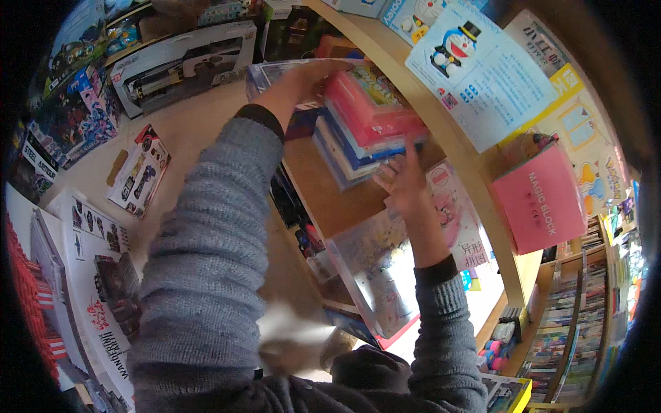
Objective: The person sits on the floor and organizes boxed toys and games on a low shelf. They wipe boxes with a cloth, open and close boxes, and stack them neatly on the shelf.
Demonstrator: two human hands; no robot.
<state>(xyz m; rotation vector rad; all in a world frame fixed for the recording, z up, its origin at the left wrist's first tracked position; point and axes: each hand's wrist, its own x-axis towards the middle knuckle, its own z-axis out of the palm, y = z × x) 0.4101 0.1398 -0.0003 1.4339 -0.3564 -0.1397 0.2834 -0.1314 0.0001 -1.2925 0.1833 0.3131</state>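
Note:
A stack of flat boxes (348, 142) lies on a brown shelf board (330, 196), with a red box (354, 107) on top and blue and white boxes under it. My left hand (313, 79) reaches to the far left side of the stack and grips the red box by its edge; its fingertips are partly hidden. At the near right end of the stack, my right hand (405, 180) has its fingers spread and extended against the edges of the blue and white boxes. A pink-and-white puzzle box (451, 206) stands behind the right wrist.
A pale wooden shelf edge (475, 155) curves past on the right, bearing a blue-and-white cartoon box (475, 69) and a pink box (540, 199). Toy vehicle boxes (182, 65) and a small car package (139, 172) rest on the left. Bookshelves (564, 316) stand at far right.

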